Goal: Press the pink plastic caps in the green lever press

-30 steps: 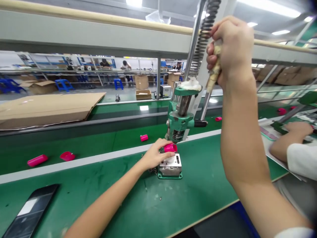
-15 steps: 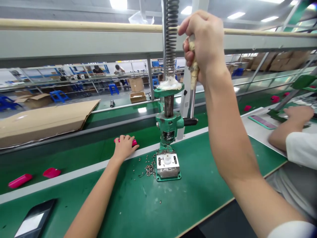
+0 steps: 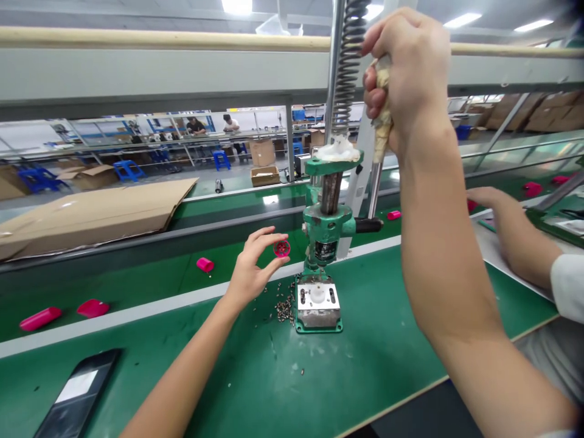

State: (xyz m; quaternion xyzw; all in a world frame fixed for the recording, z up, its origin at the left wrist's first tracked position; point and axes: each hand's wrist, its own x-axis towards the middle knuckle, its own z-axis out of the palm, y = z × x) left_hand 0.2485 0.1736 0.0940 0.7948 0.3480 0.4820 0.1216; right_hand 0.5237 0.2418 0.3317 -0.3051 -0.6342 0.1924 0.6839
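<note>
My left hand [image 3: 252,271] pinches a round pink plastic part [image 3: 281,248] between thumb and fingers, its open end with inner ribs facing me. It is held just left of a green hand press [image 3: 329,225]. High on the right, my right hand [image 3: 413,67] is wrapped round the press's tape-covered lever handle [image 3: 382,137], which points upward. The press base carries a metal block [image 3: 318,313] with a white round fixture [image 3: 318,294] on top. Small metal pins [image 3: 285,310] lie scattered beside the base.
Pink pieces lie on the green belt beyond the pale strip, among them a short cylinder [image 3: 205,264], a long tube [image 3: 40,319] and a curved piece [image 3: 93,308]. A black phone-like slab [image 3: 77,392] rests at lower left. A co-worker's arm [image 3: 520,237] reaches in from the right.
My left hand has lifted the round pink part off the belt and brought it right, towards the press. The right hand keeps its grip on the raised lever. The co-worker's hand has reached farther forward.
</note>
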